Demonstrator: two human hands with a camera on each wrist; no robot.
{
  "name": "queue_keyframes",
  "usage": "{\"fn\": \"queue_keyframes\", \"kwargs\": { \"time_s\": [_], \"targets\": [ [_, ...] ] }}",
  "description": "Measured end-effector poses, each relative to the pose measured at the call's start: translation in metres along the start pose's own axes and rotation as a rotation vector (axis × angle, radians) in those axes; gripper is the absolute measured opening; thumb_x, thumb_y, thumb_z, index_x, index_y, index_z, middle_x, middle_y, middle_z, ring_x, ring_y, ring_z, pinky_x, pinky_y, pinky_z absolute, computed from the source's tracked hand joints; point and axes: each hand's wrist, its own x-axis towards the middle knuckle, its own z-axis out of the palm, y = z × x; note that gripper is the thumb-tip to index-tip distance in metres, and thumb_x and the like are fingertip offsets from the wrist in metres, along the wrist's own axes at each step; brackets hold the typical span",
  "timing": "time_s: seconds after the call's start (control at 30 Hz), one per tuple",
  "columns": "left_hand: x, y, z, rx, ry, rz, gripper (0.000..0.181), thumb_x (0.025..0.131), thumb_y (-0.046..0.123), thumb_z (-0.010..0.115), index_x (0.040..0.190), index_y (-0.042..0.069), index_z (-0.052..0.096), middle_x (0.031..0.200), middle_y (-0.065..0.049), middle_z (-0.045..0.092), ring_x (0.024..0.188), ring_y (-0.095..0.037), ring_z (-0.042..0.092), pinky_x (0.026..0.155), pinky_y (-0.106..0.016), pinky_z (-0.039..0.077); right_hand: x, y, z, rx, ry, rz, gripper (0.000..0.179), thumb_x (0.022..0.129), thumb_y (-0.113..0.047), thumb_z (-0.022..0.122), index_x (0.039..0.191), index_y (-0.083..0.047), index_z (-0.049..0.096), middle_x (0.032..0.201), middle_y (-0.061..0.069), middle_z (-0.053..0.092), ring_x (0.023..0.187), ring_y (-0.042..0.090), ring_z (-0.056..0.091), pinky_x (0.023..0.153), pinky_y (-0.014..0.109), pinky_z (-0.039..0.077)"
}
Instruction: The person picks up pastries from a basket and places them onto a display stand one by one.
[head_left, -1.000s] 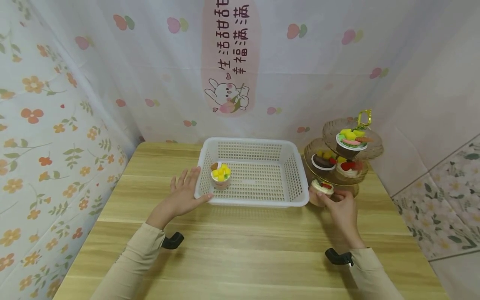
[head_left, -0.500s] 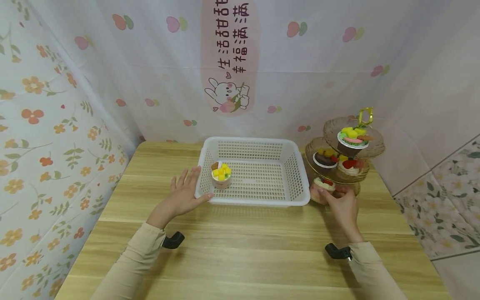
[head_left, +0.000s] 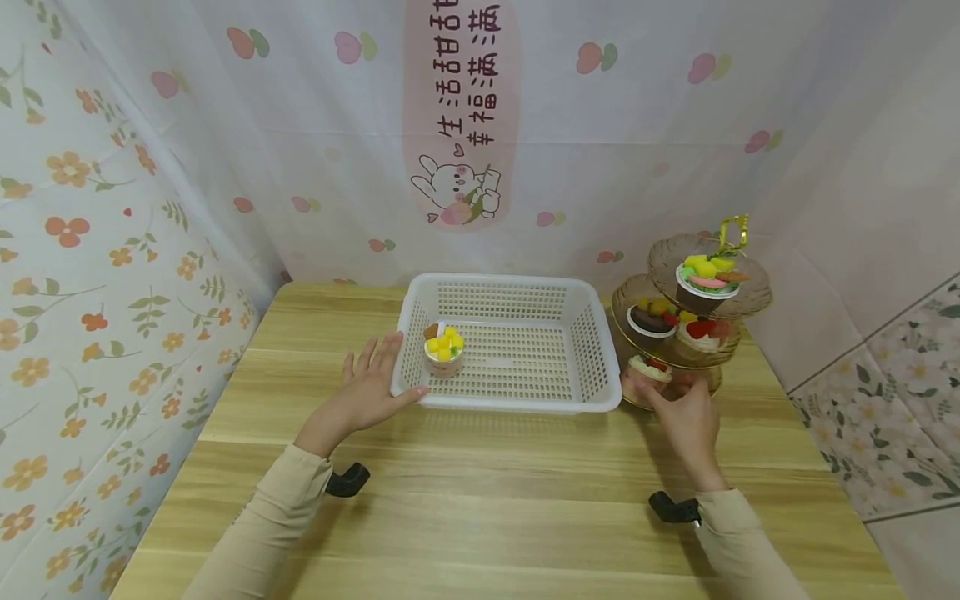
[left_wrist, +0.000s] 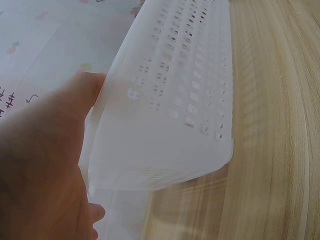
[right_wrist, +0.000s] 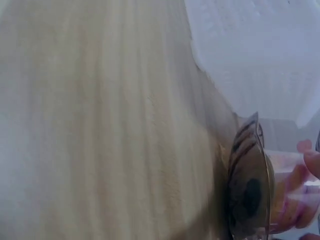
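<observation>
My right hand [head_left: 686, 421] grips a dessert cup [head_left: 651, 368] with cream and red fruit on top, at the bottom tier of a three-tier stand [head_left: 753, 287]. In the right wrist view the clear cup [right_wrist: 287, 200] sits right at the scalloped plate [right_wrist: 250, 185], with fingertips around its side. My left hand [head_left: 367, 387] rests at the front left corner of a white plastic basket [head_left: 517, 406], fingers spread along the rim and thumb on the front edge. Inside the basket stands a dessert cup [head_left: 444, 354] topped with yellow cubes.
On the stand's top tier is a dark cup [head_left: 705, 287] with yellow and green topping. The middle tier holds a chocolate-topped cup [head_left: 651, 321] and a cream cup with strawberry [head_left: 702, 333]. Basket and stand are close together on the wooden table [head_left: 487, 500]. Patterned curtains stand behind.
The cup in my right hand has shifted slightly rightward and back, closer in over the stand's bottom tier. My left hand has stayed on the basket.
</observation>
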Motion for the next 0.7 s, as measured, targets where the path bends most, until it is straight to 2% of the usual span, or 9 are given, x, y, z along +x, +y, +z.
{"fn": "queue_keyframes", "kwargs": {
  "time_s": [0.13,0.27,0.43,0.7],
  "targets": [
    [0.000,0.000,0.000,-0.003,0.000,0.001,0.104,0.092,0.070,0.047,0.160,0.011,-0.005,0.169,-0.013,0.000,0.155,-0.042,-0.006,0.116,-0.071,-0.008,-0.008,-0.001,0.004,0.002,0.099,-0.049,0.068,0.075,-0.042,0.085,0.118,0.001,0.054,0.106,0.026,0.067,0.102,0.044,0.058,0.078,0.049,0.038],
    [0.000,0.000,-0.001,-0.008,0.001,0.000,0.104,0.092,0.069,0.048,0.160,0.011,-0.005,0.169,-0.013,0.000,0.154,-0.043,-0.005,0.115,-0.071,-0.009,-0.014,-0.005,0.007,-0.056,0.167,-0.122,0.061,0.073,-0.038,0.087,0.105,0.004,0.057,0.093,0.027,0.064,0.096,0.046,0.051,0.083,0.054,0.034],
    [0.000,-0.001,0.000,0.007,0.001,0.001,0.104,0.092,0.070,0.047,0.160,0.012,-0.005,0.169,-0.013,-0.001,0.155,-0.043,-0.005,0.116,-0.072,-0.007,-0.014,-0.004,0.011,-0.129,0.186,-0.180,0.055,0.074,-0.037,0.086,0.096,0.004,0.058,0.081,0.028,0.063,0.088,0.047,0.052,0.086,0.058,0.034],
    [0.000,-0.001,0.000,0.008,0.000,0.004,0.103,0.092,0.070,0.047,0.160,0.012,-0.005,0.169,-0.013,0.000,0.155,-0.042,-0.006,0.116,-0.072,-0.006,-0.013,0.000,0.014,-0.151,0.198,-0.186,0.052,0.072,-0.034,0.088,0.094,0.004,0.060,0.080,0.030,0.063,0.085,0.049,0.055,0.090,0.059,0.033]
  ]
}}
